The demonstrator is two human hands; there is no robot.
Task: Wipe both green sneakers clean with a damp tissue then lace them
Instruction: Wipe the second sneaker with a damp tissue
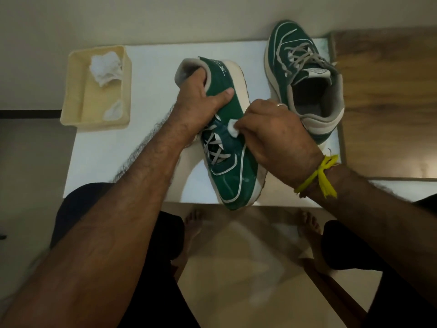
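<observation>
Both hands busy: left hand (201, 95) grips tilted sneaker (227, 138) collar; right hand (274, 133) pinches tissue (232, 128) against its side.

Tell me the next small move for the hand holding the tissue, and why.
Probably drag the tissue toward the toe: the right hand presses it on the sneaker beside the laces, the left hand grips the heel, and the toe looks streaked.

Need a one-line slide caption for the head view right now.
Left hand grips the near green sneaker while right hand wipes it with a tissue.
</observation>
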